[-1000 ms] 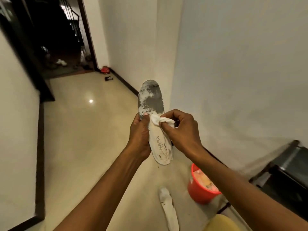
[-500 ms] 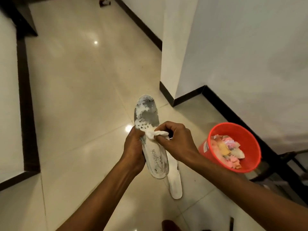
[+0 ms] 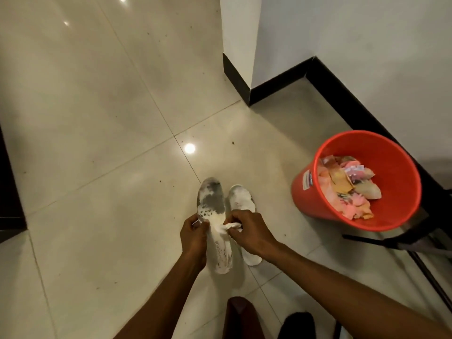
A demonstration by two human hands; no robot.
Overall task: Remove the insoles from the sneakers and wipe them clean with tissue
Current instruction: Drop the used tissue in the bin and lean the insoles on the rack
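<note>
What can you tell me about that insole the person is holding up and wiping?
The held insole is a long, flat, foot-shaped pad, white with a large dark grey patch and speckles over its toe end. Faint printed lettering runs along its pale heel half, too blurred to read here. It is held above the tiled floor, toe pointing away from the person. The left hand grips its left edge near the middle, and the right hand presses a crumpled white tissue against its middle.

A home hallway: glossy tiled floor point(image 3: 97, 118), white walls point(image 3: 354, 45), red waste bucket point(image 3: 313, 199).
</note>
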